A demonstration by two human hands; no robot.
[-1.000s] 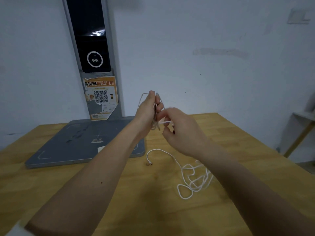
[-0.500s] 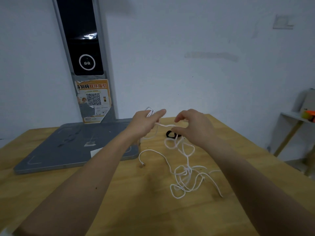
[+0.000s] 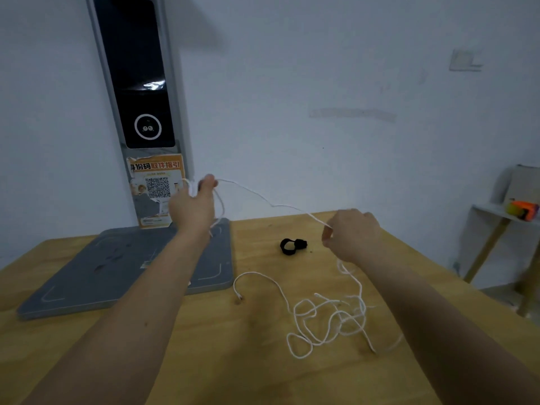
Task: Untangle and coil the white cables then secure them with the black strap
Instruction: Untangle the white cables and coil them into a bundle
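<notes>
My left hand (image 3: 193, 207) is raised above the grey base and grips a few loops of the white cable (image 3: 327, 320). From it a strand runs taut to my right hand (image 3: 352, 236), which pinches it above the table. Below my right hand the cable drops into a loose tangle on the wooden table (image 3: 204, 361), with one free end lying near the grey base. The black strap (image 3: 293, 246) lies curled on the table between my hands, untouched.
A grey flat base (image 3: 117, 267) with a tall dark-screened post (image 3: 137, 83) and an orange QR sticker stands at the back left. A white wall is behind. At the right, past the table edge, is a small shelf with an orange object (image 3: 523, 210).
My hands have moved apart: the left rose and went left with its loops, the right went right, drawing a strand taut between them. The tangle on the table spread out.
</notes>
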